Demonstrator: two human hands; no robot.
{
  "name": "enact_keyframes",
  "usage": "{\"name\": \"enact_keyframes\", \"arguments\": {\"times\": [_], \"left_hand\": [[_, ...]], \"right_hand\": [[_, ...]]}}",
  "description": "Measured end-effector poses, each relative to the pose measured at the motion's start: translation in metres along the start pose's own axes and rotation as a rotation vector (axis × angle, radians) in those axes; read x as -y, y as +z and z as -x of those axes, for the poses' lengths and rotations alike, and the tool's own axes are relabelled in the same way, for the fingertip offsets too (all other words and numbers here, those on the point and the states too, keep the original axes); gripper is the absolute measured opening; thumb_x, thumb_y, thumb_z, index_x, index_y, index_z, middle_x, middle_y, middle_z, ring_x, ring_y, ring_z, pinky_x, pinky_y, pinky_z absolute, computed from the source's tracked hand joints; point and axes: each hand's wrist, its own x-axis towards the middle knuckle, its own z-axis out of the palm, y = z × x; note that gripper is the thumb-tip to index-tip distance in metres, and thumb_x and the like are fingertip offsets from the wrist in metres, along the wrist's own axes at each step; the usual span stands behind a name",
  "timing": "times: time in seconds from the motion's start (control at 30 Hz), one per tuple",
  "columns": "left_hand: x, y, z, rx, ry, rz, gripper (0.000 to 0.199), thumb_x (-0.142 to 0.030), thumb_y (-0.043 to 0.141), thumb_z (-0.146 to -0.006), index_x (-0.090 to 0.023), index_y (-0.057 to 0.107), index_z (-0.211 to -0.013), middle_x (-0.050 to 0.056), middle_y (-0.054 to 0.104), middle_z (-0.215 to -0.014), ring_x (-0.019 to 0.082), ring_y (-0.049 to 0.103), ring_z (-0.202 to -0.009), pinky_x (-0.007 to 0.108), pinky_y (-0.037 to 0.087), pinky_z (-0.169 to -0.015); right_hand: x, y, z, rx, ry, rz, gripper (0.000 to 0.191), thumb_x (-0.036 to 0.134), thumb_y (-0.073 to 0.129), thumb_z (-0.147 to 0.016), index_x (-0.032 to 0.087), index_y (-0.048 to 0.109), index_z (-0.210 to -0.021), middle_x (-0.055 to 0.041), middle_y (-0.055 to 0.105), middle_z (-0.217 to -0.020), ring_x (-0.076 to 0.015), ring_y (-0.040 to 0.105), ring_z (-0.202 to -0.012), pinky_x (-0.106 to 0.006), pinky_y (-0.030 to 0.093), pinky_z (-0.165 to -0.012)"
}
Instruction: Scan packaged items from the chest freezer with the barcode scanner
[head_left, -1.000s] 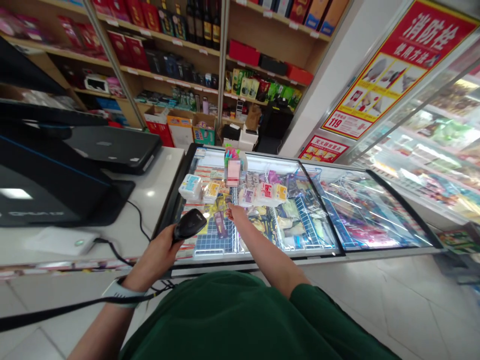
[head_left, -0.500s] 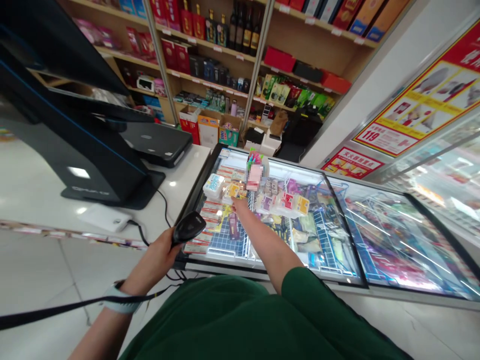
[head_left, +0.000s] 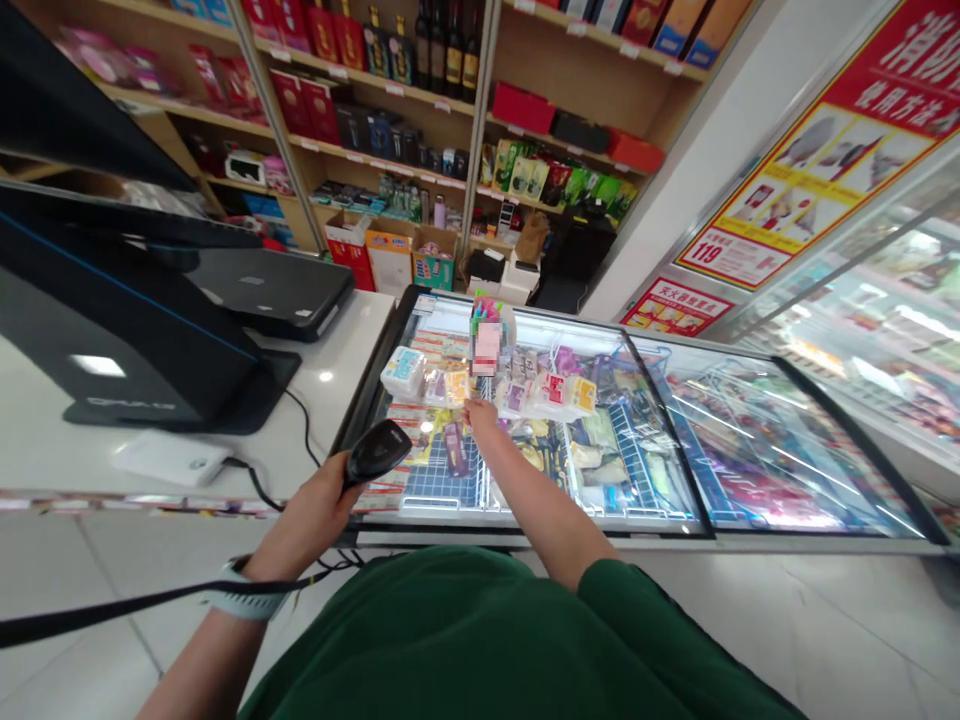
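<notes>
The person's left hand (head_left: 306, 525) is closed firmly around the grip of one black handheld barcode scanner (head_left: 379, 452), its head angled up and away, and a black cord runs from near the left wrist. One white band (head_left: 246, 602) circles that wrist. The right hand (head_left: 481, 420) stretches out over a long glass-topped chest freezer (head_left: 525, 538), its fingers drawn together just at the front of a row of packaged goods. Whether those fingers grip anything is hard to tell. Nearest to them is one small yellow-labelled pack (head_left: 457, 388); beside it sit one white square tub with a blue label (head_left: 403, 372) and a cluster of pale plastic-wrapped packs (head_left: 551, 395), too many and too overlapped to count. One upright item with a blurred label (head_left: 487, 348) and a pink-and-green top rises behind the row. Below lies one purple tube-shaped packet (head_left: 455, 448) among blue wire dividers. The person's green shirt (head_left: 450, 640) fills the bottom of the view. To the left, one black checkout monitor (head_left: 127, 340) and one white pad (head_left: 169, 460) stand on a white counter (head_left: 337, 345), and wooden shelves (head_left: 375, 130) of boxed goods and bottles stand beyond the freezer.
</notes>
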Motion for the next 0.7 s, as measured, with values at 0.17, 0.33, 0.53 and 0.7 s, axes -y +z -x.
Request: {"name": "enact_keyframes", "arguments": {"times": [0.17,0.33,0.53,0.7], "left_hand": [[-0.015,0.008,-0.012,0.053,0.085,0.022,0.047,-0.038,0.043,-0.084,-0.013,0.05,-0.123,0.018,0.064,-0.122,0.031,0.063,-0.111,0.042,0.048,-0.097],[-0.031,0.02,-0.023,0.106,0.182,0.03,0.043,-0.038,0.043,-0.086,-0.014,0.051,-0.12,0.017,0.065,-0.119,0.03,0.063,-0.111,0.042,0.047,-0.097],[-0.055,0.027,-0.03,0.136,0.243,0.026,0.045,-0.036,0.045,-0.083,-0.014,0.051,-0.122,0.017,0.065,-0.124,0.03,0.062,-0.116,0.041,0.045,-0.101],[-0.061,0.034,-0.033,0.159,0.278,0.032,0.043,-0.035,0.046,-0.083,-0.016,0.052,-0.121,0.016,0.064,-0.123,0.031,0.061,-0.115,0.042,0.045,-0.1]], "right_hand": [[-0.006,-0.04,0.025,-0.075,-0.003,0.068,0.01,0.024,0.067,-0.076,0.016,0.062,-0.077,0.0018,0.062,-0.062,-0.0127,0.059,-0.054,-0.022,0.043,-0.052],[-0.006,-0.078,0.052,-0.082,-0.107,0.163,0.01,0.027,0.067,-0.075,0.019,0.062,-0.078,0.0026,0.063,-0.067,-0.0134,0.061,-0.057,-0.023,0.047,-0.056],[-0.006,-0.103,0.074,-0.1,-0.151,0.177,0.011,0.028,0.066,-0.075,0.019,0.063,-0.08,0.0017,0.064,-0.071,-0.0148,0.061,-0.062,-0.026,0.051,-0.06],[-0.008,-0.11,0.085,-0.11,-0.158,0.176,0.015,0.032,0.067,-0.074,0.019,0.064,-0.082,0.0001,0.066,-0.074,-0.0153,0.062,-0.062,-0.026,0.051,-0.06]]}}
